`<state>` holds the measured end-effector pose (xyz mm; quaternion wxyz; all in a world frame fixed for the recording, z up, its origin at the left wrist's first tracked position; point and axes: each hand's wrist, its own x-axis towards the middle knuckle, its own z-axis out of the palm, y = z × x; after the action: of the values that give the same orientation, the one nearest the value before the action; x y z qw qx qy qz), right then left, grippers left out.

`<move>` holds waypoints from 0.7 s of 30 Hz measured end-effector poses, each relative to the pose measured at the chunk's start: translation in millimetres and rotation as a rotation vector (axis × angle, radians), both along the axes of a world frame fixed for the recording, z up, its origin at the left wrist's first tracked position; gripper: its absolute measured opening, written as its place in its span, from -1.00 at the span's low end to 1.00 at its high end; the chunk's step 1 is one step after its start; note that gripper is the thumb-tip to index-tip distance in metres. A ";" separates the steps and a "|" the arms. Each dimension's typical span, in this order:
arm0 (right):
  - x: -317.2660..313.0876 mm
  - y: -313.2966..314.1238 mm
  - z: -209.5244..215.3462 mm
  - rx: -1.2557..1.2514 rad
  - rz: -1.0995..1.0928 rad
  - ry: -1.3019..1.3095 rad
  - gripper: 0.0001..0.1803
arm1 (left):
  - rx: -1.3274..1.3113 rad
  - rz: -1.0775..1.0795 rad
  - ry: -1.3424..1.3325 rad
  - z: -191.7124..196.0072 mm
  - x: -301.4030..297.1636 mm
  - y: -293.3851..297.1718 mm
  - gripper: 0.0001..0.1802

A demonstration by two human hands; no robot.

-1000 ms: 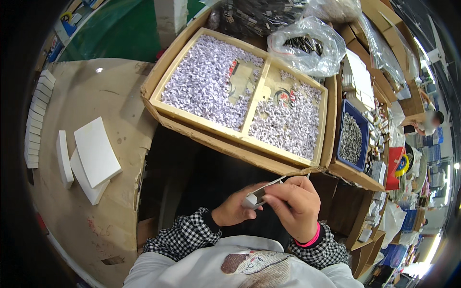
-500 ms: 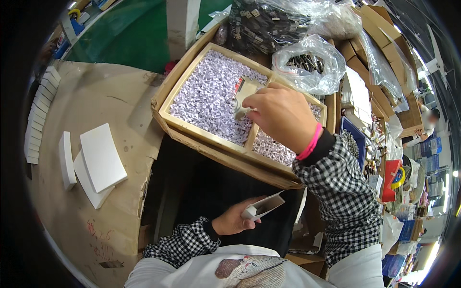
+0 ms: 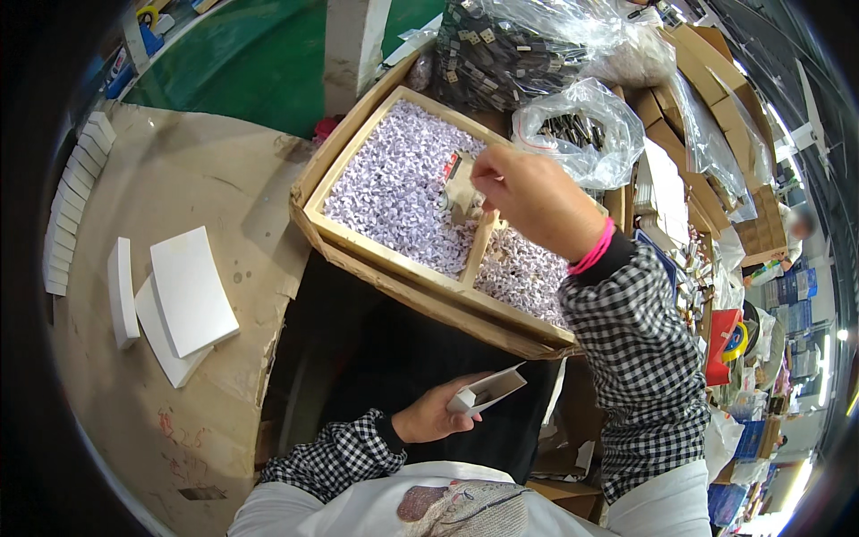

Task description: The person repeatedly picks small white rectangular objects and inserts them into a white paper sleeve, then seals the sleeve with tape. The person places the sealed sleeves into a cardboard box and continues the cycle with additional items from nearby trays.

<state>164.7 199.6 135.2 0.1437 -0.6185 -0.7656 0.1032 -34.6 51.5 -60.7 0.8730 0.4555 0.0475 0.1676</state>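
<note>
My left hand (image 3: 431, 417) grips a small white open box (image 3: 494, 389) low in front of my body, its hollow side turned up and to the right. Above a light wooden tray (image 3: 383, 256), my right hand (image 3: 541, 197) has its thumb and fingers pinched together; whatever is between them is too small to make out. Heaps of tiny whitish pieces (image 3: 389, 179) fill the larger left compartment, apart from a bare patch of the tray's bottom near my fingertips. Beyond a wooden divider (image 3: 478, 249), the right compartment holds more tiny pieces (image 3: 523, 277), partly covered by my wrist.
The tray rests in a cardboard box (image 3: 429, 309). On the brown-covered table lie white boxes (image 3: 192, 291), with a row of others (image 3: 72, 197) along its left edge. Plastic bags of dark parts (image 3: 573, 130) stand behind the tray. Cartons (image 3: 707, 76) crowd the right.
My right hand has lifted slightly and moved right over the tray, with its fingers drawn closer together. My left hand keeps the white box almost in place. The view has shifted a little.
</note>
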 end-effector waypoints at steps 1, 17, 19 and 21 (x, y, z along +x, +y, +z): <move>3.7 0.0 4.9 -0.018 -0.003 0.013 -0.84 | 0.009 -0.003 0.006 -0.6 -0.3 0.2 0.02; 45.6 -34.0 -2.9 -0.010 0.135 -0.131 -0.88 | 0.012 -0.014 0.035 8.2 -0.9 4.5 0.05; 45.3 -33.0 -8.9 -0.020 0.180 -0.190 -0.87 | -0.014 -0.021 0.036 9.6 -0.8 4.4 0.07; 42.9 -33.0 -14.9 -0.034 0.154 -0.336 -0.86 | -0.007 -0.013 0.034 10.9 -0.5 4.2 0.08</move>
<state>207.6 166.7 120.3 -0.0051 -0.5692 -0.8219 0.0222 -35.0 55.7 -49.7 0.8747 0.4556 0.0599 0.1539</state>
